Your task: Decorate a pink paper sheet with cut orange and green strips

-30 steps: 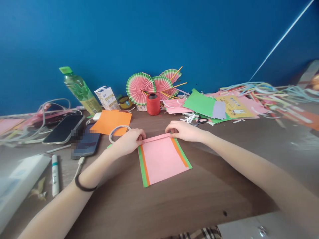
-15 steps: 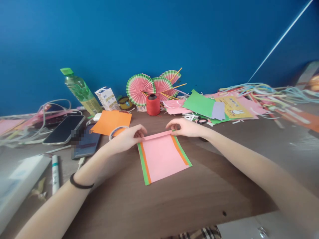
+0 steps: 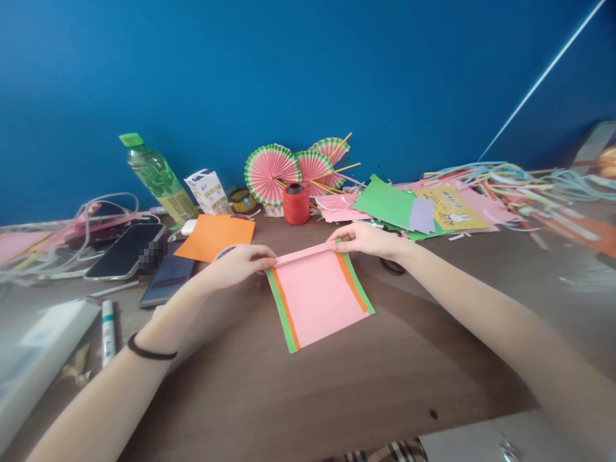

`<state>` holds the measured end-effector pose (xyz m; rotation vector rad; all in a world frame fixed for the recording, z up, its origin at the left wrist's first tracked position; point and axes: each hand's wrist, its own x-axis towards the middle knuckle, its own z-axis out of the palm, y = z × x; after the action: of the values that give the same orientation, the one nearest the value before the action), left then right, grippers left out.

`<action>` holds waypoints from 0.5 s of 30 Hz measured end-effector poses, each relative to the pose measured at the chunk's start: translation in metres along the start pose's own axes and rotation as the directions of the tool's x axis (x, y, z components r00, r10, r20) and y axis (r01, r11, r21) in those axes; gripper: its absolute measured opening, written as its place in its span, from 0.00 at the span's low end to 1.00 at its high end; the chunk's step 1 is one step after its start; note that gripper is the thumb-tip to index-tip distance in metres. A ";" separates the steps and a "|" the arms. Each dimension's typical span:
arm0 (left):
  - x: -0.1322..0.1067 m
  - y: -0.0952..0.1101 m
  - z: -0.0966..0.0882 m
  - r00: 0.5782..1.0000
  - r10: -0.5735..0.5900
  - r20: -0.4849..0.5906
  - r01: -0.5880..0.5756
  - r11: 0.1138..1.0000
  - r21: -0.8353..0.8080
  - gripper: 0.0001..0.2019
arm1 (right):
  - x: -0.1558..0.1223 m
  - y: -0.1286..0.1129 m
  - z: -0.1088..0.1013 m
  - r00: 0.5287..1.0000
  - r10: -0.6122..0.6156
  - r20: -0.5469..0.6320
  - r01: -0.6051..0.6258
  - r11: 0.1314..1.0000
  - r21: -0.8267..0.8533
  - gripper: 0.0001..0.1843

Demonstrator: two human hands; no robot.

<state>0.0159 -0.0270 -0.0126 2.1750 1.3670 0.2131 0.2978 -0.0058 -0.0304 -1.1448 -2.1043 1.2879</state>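
A pink paper sheet (image 3: 318, 296) with orange and green strips down both sides lies in the middle of the brown table (image 3: 298, 398). Its far edge is folded into a narrow band and lifted off the table. My left hand (image 3: 235, 264) pinches the left end of that folded edge. My right hand (image 3: 363, 239) pinches the right end. A black band circles my left wrist.
Beyond the sheet stand a red thread spool (image 3: 295, 203), pleated watermelon paper fans (image 3: 272, 173), a green bottle (image 3: 156, 176) and a small carton (image 3: 208, 191). Orange paper (image 3: 216, 235), two phones (image 3: 126, 250) and cables lie left. Coloured paper (image 3: 387, 200) and strips pile up right. A marker (image 3: 108, 330) lies front left.
Both hands have raised the folded far edge of the pink sheet off the table and drawn it slightly away from me; the sheet's near part stays on the table.
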 end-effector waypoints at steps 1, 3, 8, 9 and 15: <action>0.000 0.000 -0.001 1.000 -0.012 0.012 0.012 1.000 -0.007 0.18 | 0.000 0.000 0.000 1.000 0.015 -0.009 -0.015 1.000 0.018 0.20; -0.001 0.000 -0.003 0.999 -0.025 0.027 0.026 0.999 -0.026 0.18 | -0.001 0.000 -0.001 0.999 0.032 -0.021 -0.031 0.999 0.045 0.20; -0.003 0.004 -0.006 1.000 -0.018 0.024 0.019 0.999 -0.038 0.16 | -0.001 0.003 -0.006 1.000 0.001 -0.031 -0.002 1.000 -0.025 0.18; -0.003 0.004 -0.006 1.000 -0.010 0.016 0.010 0.999 -0.031 0.16 | -0.001 0.002 -0.006 0.999 -0.016 -0.046 0.013 0.998 -0.068 0.18; -0.003 0.010 0.000 0.938 0.174 -0.300 -0.099 0.963 0.249 0.11 | -0.003 -0.009 0.000 0.934 -0.200 -0.295 0.097 0.940 -0.328 0.13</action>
<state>0.0221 -0.0330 -0.0063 2.5184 1.4735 0.5024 0.2954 -0.0105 -0.0220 -1.1965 -2.1353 0.6593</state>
